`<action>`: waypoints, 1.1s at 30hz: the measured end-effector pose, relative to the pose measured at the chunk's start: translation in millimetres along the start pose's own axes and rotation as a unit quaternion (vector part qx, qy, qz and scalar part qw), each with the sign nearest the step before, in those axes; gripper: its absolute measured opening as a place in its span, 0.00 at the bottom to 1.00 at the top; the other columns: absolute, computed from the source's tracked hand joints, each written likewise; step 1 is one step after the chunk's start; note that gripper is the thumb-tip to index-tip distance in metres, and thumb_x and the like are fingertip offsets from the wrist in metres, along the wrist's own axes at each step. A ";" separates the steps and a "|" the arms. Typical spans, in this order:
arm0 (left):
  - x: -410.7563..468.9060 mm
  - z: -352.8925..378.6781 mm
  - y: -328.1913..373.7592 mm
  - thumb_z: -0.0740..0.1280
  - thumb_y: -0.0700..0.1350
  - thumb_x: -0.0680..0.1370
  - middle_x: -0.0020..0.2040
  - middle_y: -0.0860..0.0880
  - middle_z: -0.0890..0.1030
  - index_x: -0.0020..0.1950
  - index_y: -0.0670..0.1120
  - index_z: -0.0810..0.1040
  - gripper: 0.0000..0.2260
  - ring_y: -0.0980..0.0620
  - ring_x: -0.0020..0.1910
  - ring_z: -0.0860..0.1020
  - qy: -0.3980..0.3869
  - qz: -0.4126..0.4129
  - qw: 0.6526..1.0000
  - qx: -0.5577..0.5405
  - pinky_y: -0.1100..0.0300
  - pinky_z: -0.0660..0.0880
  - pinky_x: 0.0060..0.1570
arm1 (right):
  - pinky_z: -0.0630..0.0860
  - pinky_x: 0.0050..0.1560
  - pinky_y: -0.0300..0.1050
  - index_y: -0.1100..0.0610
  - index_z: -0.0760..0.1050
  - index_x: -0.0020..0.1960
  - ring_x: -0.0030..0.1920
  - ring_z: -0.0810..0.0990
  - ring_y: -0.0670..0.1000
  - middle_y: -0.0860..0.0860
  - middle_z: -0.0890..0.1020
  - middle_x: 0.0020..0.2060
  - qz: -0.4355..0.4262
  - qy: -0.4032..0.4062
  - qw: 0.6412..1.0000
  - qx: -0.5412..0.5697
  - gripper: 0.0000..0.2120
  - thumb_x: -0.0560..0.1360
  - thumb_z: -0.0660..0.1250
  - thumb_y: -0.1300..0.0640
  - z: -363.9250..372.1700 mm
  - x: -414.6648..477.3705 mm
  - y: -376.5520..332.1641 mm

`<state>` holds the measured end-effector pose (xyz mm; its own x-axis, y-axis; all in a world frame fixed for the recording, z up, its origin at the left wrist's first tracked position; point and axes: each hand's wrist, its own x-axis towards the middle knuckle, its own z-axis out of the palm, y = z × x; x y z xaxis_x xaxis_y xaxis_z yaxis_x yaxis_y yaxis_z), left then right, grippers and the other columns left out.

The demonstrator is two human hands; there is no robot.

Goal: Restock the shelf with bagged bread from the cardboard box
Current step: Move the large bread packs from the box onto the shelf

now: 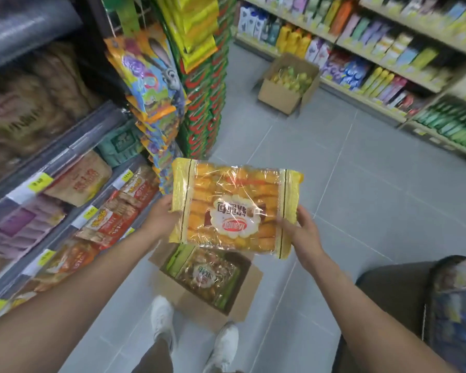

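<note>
I hold a clear bag of golden bread (234, 208) with yellow side bands flat in front of me, above the floor. My left hand (160, 218) grips its left edge and my right hand (303, 231) grips its right edge. Below it, an open cardboard box (242, 297) stands on the floor by my feet, with another bread bag (203, 275), green-edged, lying inside. The shelf (65, 162) with bagged breads and snacks runs along my left.
Hanging snack packs (154, 84) and a green-red stacked display (205, 103) stand ahead left. A second open box (288, 84) sits on the grey tile floor by the far shelves of bottles (374, 49). A dark stool or bin (396, 292) is at my right.
</note>
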<state>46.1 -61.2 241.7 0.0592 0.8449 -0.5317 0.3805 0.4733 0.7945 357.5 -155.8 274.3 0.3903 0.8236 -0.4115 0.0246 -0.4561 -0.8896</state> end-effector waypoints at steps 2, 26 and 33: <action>-27.7 -16.5 16.2 0.69 0.36 0.79 0.64 0.52 0.78 0.63 0.50 0.76 0.15 0.51 0.63 0.76 -0.004 -0.011 0.998 -0.056 0.49 0.75 0.62 | 0.80 0.43 0.34 0.53 0.77 0.66 0.47 0.84 0.39 0.49 0.83 0.57 -0.049 -0.028 0.998 -0.029 0.20 0.75 0.74 0.64 -10.5 -6.1 -56.2; -246.9 -105.5 205.6 0.78 0.50 0.73 0.62 0.57 0.79 0.67 0.60 0.71 0.25 0.60 0.52 0.83 0.008 0.263 0.961 -0.081 0.43 0.82 0.54 | 0.75 0.63 0.56 0.50 0.80 0.61 0.61 0.78 0.49 0.45 0.82 0.60 -0.609 -0.208 0.530 -0.552 0.17 0.73 0.76 0.54 58.3 -172.6 -467.6; -238.5 -86.1 203.8 0.77 0.46 0.74 0.61 0.48 0.84 0.67 0.52 0.74 0.23 0.45 0.56 0.84 -0.003 0.248 0.947 -0.206 0.32 0.79 0.54 | 0.73 0.65 0.53 0.50 0.79 0.64 0.63 0.77 0.50 0.46 0.82 0.62 -0.624 -0.164 0.531 -0.549 0.18 0.74 0.75 0.54 60.2 -186.3 -465.6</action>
<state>30.1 -144.9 555.6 0.1423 0.9877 -0.0643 -0.0871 0.0772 0.9932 217.9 -76.7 753.2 -0.7378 0.6479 0.1897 0.6681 0.7410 0.0675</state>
